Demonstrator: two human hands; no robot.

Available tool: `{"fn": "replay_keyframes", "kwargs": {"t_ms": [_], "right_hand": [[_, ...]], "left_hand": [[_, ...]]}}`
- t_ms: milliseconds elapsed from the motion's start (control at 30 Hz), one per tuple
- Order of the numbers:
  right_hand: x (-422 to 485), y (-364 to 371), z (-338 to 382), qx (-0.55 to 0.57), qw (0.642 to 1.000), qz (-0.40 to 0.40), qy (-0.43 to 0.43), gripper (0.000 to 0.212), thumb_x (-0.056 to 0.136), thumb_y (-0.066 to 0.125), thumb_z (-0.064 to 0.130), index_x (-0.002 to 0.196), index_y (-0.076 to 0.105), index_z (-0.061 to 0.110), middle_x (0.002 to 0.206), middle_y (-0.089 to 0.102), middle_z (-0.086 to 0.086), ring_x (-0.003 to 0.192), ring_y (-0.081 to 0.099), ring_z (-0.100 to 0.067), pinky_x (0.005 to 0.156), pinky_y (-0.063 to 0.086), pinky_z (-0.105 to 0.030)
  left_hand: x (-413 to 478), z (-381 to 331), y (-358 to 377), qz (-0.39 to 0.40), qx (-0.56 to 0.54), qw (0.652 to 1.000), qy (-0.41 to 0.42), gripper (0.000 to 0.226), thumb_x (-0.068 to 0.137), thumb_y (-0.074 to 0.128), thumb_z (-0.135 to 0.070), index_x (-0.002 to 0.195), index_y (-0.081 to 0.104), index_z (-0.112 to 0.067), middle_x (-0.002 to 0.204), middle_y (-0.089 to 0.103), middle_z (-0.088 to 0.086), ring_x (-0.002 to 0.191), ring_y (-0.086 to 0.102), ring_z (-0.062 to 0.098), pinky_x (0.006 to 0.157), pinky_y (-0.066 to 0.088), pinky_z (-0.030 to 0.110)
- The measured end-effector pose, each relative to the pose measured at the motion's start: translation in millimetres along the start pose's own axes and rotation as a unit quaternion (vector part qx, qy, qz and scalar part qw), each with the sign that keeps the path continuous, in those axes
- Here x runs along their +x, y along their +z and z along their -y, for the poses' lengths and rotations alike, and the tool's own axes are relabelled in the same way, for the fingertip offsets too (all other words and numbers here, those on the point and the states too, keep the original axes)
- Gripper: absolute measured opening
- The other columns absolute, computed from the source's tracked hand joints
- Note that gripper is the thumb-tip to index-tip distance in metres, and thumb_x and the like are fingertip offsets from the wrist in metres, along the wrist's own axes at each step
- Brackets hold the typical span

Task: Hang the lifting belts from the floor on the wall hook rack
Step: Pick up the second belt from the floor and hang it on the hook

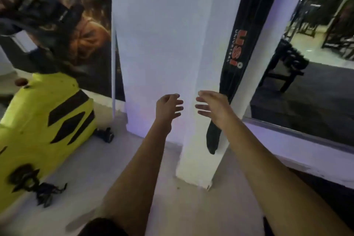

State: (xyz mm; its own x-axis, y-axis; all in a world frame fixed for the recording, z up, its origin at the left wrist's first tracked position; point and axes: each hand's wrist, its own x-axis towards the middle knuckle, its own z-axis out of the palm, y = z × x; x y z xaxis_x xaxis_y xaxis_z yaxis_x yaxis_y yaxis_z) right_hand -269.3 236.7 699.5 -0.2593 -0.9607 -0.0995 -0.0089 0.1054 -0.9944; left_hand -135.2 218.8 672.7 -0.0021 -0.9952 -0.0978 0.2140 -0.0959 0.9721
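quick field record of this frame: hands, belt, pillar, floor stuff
left hand: open, empty, fingers spread before the pillar
right hand: open, empty, beside the belt
black belt: hangs down the pillar's right side, red lettering, top out of view
white pillar: centre of frame
yellow object: left, on the floor
dark straps: on the floor by the yellow object, too blurred to identify

Ahead of you stands a white pillar; to your left a yellow panel with black stripes leans low over the pale floor; behind it hangs a dark poster; to your right a mirror reflects a black bench.
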Motion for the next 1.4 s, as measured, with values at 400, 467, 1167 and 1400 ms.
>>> {"fn": "replay_keyframes", "kwargs": {"t_ms": [400,467,1167,1400], "right_hand": [[-10,205,-207,-0.066,0.967,0.136,0.205,0.005,0.088,0.057,0.012,0.086,0.061,0.016,0.085,0.062,-0.007,0.066,0.060,-0.020,0.061,0.050,-0.030],[3,244,-253,-0.091,0.958,0.146,0.230,0.013,0.088,0.057,0.009,0.079,0.061,0.017,0.083,0.062,-0.008,0.065,0.059,-0.020,0.059,0.049,-0.029],[75,480,-876,-0.299,0.830,0.176,0.436,0.050,0.087,0.060,0.027,0.124,0.050,-0.005,0.125,0.059,-0.020,0.113,0.057,-0.035,0.088,0.050,-0.034],[78,465,-839,-0.239,0.835,0.109,0.484,0.027,0.087,0.051,0.003,0.114,0.053,-0.004,0.110,0.062,-0.022,0.097,0.065,-0.039,0.077,0.058,-0.052]], "left_hand": [[3,156,-245,-0.189,0.027,0.967,-0.171,0.017,0.094,0.043,-0.019,0.099,0.057,-0.011,0.084,0.061,0.005,0.070,0.058,0.018,0.065,0.046,0.030],[18,191,-284,-0.208,0.026,0.958,-0.197,0.016,0.094,0.044,-0.019,0.100,0.057,-0.011,0.082,0.061,0.004,0.068,0.057,0.018,0.065,0.047,0.031],[102,755,-563,-0.292,0.056,0.850,-0.435,0.032,0.094,0.044,-0.021,0.121,0.057,-0.008,0.105,0.061,0.007,0.095,0.057,0.023,0.067,0.044,0.026],[100,729,-542,-0.246,0.072,0.852,-0.456,0.033,0.095,0.046,-0.022,0.123,0.056,-0.007,0.103,0.056,0.006,0.095,0.052,0.022,0.067,0.043,0.028]]}}
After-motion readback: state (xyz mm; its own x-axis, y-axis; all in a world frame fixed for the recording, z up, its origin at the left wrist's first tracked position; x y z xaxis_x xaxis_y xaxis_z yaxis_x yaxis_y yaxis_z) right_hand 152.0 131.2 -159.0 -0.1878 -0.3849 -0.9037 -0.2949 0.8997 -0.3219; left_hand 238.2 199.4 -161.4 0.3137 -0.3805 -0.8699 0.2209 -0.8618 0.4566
